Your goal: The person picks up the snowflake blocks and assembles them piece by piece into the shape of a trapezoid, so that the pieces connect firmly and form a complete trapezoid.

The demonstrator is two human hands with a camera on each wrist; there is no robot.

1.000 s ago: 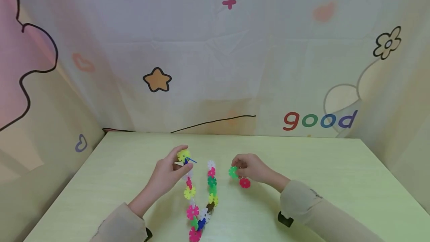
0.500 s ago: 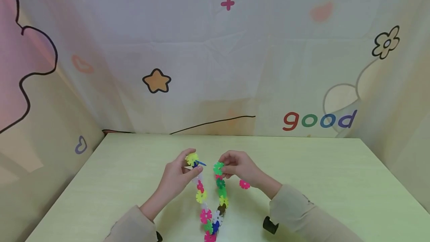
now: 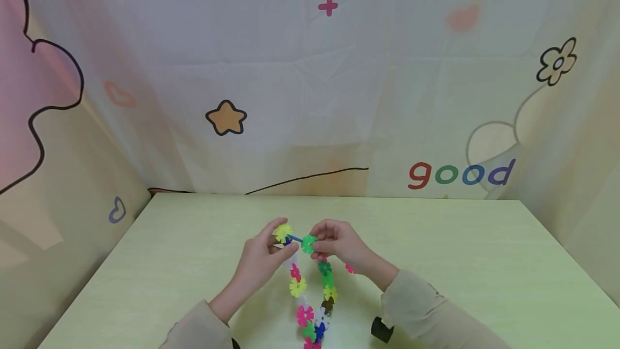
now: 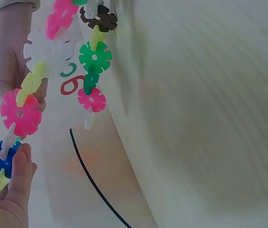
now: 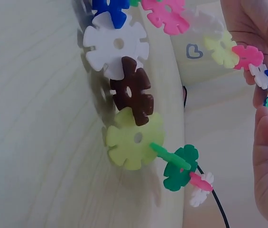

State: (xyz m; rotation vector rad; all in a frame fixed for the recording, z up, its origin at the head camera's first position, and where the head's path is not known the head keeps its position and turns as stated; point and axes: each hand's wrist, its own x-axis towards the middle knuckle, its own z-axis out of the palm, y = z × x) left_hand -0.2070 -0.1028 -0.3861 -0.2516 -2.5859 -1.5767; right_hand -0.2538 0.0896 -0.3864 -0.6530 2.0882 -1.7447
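Observation:
My left hand pinches one end of a chain of slotted snowflake discs, near a yellow disc and a blue disc. Another blue disc, seen edge-on, sticks out from that end. Between the thumb and fingers of my right hand is a bright green disc; it meets the blue disc's edge, though how far they interlock I cannot tell. The chain hangs down in a U, with a pink disc, a brown disc and a white disc in it.
On the table, a loose pink disc lies partly hidden behind my right hand. The chain's other end, a small white disc, is free. A printed curtain stands behind the table.
My right hand has brought the green disc leftward to the blue disc at the chain's end. My left hand has shifted right, and the chain moved along with it.

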